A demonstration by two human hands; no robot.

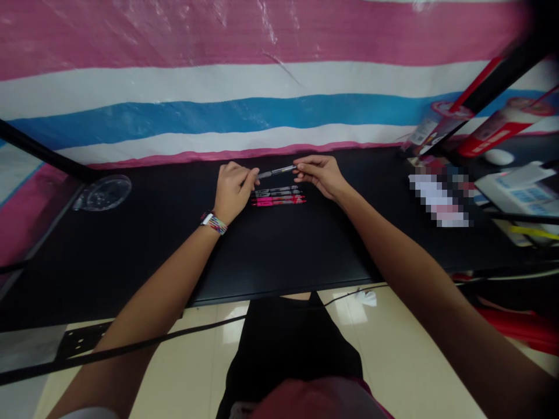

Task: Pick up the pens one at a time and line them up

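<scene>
A dark, part-clear pen [276, 171] is stretched level between my two hands, just over the black tabletop. My left hand [234, 185], with a colourful band at the wrist, pinches its left end. Thumb and fingers of my right hand [322, 174] close on the other end. Directly below, several pens lie side by side on the table: pink pens [278, 201] nearest me and dark pens [277, 191] behind them. The fingers of my left hand come close to the left ends of these pens; whether they touch, I cannot tell.
On the black table [279, 250], a clear plastic lid [106, 192] lies far left. At right stand a lidded drink cup [430, 131] and a red-and-white cup [495, 128], beside papers [522, 189] and a blurred-out item [439, 201]. Striped sheeting [244, 119] hangs behind.
</scene>
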